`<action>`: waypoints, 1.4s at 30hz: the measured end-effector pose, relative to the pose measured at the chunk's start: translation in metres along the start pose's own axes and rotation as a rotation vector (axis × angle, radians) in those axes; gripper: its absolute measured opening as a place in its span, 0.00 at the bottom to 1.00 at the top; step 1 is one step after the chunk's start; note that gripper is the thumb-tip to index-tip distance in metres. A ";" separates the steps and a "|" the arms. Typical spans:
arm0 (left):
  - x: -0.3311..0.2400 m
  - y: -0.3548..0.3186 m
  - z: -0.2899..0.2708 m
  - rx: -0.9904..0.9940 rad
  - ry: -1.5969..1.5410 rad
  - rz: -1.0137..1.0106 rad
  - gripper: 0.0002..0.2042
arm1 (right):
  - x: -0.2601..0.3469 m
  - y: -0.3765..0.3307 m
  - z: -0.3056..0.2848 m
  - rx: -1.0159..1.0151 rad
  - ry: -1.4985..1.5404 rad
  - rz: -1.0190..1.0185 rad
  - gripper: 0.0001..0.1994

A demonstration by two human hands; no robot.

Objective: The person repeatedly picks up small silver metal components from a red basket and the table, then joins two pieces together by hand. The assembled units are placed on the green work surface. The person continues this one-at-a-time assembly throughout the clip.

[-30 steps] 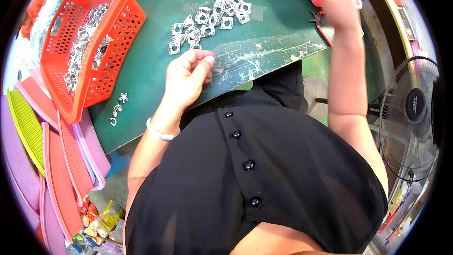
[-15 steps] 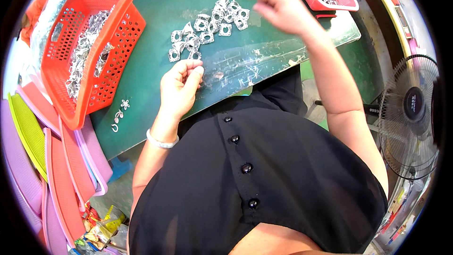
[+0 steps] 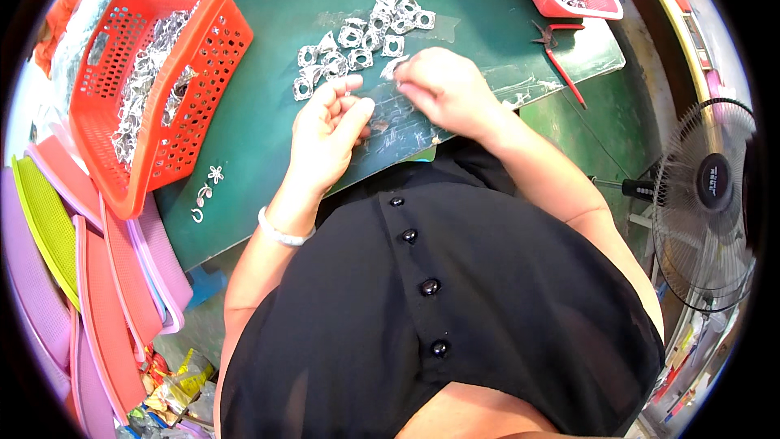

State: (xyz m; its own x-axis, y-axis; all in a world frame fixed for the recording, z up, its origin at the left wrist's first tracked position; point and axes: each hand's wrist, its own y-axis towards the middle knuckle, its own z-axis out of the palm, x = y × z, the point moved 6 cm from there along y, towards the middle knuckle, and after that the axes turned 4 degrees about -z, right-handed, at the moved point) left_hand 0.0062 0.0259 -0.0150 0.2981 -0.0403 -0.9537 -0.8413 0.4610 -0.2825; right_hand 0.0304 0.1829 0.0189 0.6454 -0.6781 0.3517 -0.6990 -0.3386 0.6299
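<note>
My left hand (image 3: 329, 130) is closed just above the table's near edge, thumb drawn toward the curled fingers; what it holds, if anything, is too small to make out. Facing it, my right hand (image 3: 451, 91) pinches a small silvery metal piece (image 3: 392, 67) between thumb and fingers, low over the table. Just beyond both hands lies a loose cluster of silvery square-topped rings (image 3: 360, 58) with round openings, some upright and some tipped over.
A red perforated basket (image 3: 223, 24) of silvery pieces stands at left. At far right are a pink tray (image 3: 603, 8) with more pieces and red-handled pliers (image 3: 561, 61). Small ornaments (image 3: 205, 193) lie left on the green table (image 3: 244, 162). A fan (image 3: 707, 195) stands right.
My right hand has come down and left from near the pink tray to beside the cluster, now pinching a silvery piece. My left hand has shifted slightly right. The pliers are now uncovered.
</note>
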 end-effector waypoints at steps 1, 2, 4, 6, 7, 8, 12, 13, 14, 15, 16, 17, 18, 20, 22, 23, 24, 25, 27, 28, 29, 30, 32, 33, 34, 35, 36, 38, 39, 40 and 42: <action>-0.002 0.002 0.002 0.002 -0.007 0.028 0.19 | 0.011 0.000 0.001 -0.034 0.046 -0.028 0.08; -0.003 0.004 0.005 0.005 -0.013 0.055 0.20 | 0.020 -0.001 0.005 -0.045 0.022 -0.054 0.08; -0.002 0.006 0.007 0.041 -0.043 0.070 0.22 | 0.033 -0.003 0.009 -0.060 -0.038 -0.157 0.09; -0.001 0.005 0.005 0.053 -0.027 0.105 0.21 | 0.036 -0.005 0.012 -0.081 -0.092 -0.188 0.09; -0.001 0.005 0.005 0.062 -0.020 0.123 0.21 | 0.038 -0.006 0.012 -0.091 -0.122 -0.202 0.09; 0.000 0.004 0.005 0.067 -0.029 0.137 0.21 | 0.039 -0.006 0.012 -0.091 -0.132 -0.215 0.09; 0.000 0.001 0.003 0.065 -0.035 0.217 0.22 | 0.044 -0.007 0.012 -0.105 -0.164 -0.249 0.10; -0.001 0.000 0.003 0.058 -0.028 0.243 0.22 | 0.044 -0.008 0.012 -0.112 -0.168 -0.254 0.11; -0.002 0.000 0.001 0.036 -0.002 0.275 0.23 | 0.042 -0.009 0.013 -0.094 -0.125 -0.232 0.11; -0.003 0.001 0.000 0.015 0.025 0.307 0.24 | 0.039 -0.011 0.013 -0.077 -0.081 -0.211 0.11; -0.004 0.000 -0.001 -0.006 0.050 0.338 0.25 | 0.037 -0.013 0.012 -0.058 -0.039 -0.188 0.12; -0.005 0.000 -0.002 -0.011 0.058 0.361 0.26 | 0.032 -0.013 0.008 -0.061 -0.016 -0.142 0.12; -0.006 0.000 -0.003 -0.017 0.066 0.383 0.27 | 0.025 -0.011 0.003 -0.063 0.006 -0.096 0.12; -0.007 -0.002 -0.002 -0.023 0.092 0.411 0.29 | 0.007 -0.010 -0.002 -0.099 0.002 0.009 0.12; -0.010 -0.004 -0.001 -0.028 0.129 0.423 0.31 | -0.003 -0.008 -0.002 -0.088 -0.065 0.096 0.13; -0.010 -0.004 0.000 -0.027 0.138 0.435 0.31 | -0.008 -0.007 -0.001 -0.065 -0.091 0.143 0.13; -0.010 -0.004 0.000 -0.027 0.148 0.447 0.32 | -0.010 -0.006 0.001 -0.047 -0.112 0.158 0.13; -0.011 -0.005 0.000 -0.027 0.157 0.459 0.32 | -0.011 -0.005 0.003 -0.027 -0.132 0.173 0.13; -0.012 -0.005 0.001 -0.002 0.172 0.430 0.33 | -0.013 -0.004 0.007 0.005 -0.166 0.177 0.12; -0.012 -0.006 0.001 0.009 0.180 0.414 0.33 | -0.014 -0.004 0.010 0.017 -0.178 0.167 0.12; -0.012 -0.006 0.001 0.007 0.188 0.425 0.33 | -0.015 -0.003 0.012 0.029 -0.190 0.157 0.12; -0.012 -0.006 0.000 0.006 0.195 0.436 0.33 | -0.016 -0.003 0.014 0.058 -0.198 0.166 0.12; -0.013 -0.007 0.000 0.000 0.210 0.445 0.33 | -0.018 -0.003 0.017 0.115 -0.215 0.183 0.12; -0.013 -0.008 -0.001 -0.004 0.217 0.444 0.33 | -0.018 -0.002 0.017 0.103 -0.207 0.186 0.12; -0.013 -0.008 0.000 -0.006 0.223 0.443 0.33 | -0.019 -0.002 0.016 0.092 -0.201 0.191 0.12; -0.013 -0.007 -0.001 -0.007 0.222 0.439 0.33 | -0.019 -0.002 0.015 0.080 -0.195 0.197 0.13; -0.012 -0.007 -0.001 -0.009 0.221 0.435 0.33 | -0.020 -0.001 0.015 0.055 -0.187 0.204 0.13; -0.011 -0.007 -0.002 -0.012 0.227 0.432 0.33 | -0.020 0.001 0.014 0.004 -0.171 0.219 0.14; -0.010 -0.007 -0.002 -0.014 0.234 0.431 0.33 | -0.021 0.001 0.015 0.017 -0.181 0.229 0.14; -0.010 -0.007 -0.002 -0.017 0.240 0.431 0.32 | -0.022 0.001 0.016 0.030 -0.191 0.238 0.15; -0.011 -0.007 -0.002 -0.018 0.248 0.448 0.32 | -0.023 0.002 0.017 0.042 -0.206 0.246 0.15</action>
State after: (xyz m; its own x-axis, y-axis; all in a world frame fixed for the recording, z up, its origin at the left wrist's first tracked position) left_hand 0.0080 0.0211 -0.0029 -0.2074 -0.0523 -0.9769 -0.8704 0.4657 0.1599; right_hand 0.0091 0.1867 0.0006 0.3825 -0.8593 0.3394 -0.8413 -0.1721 0.5124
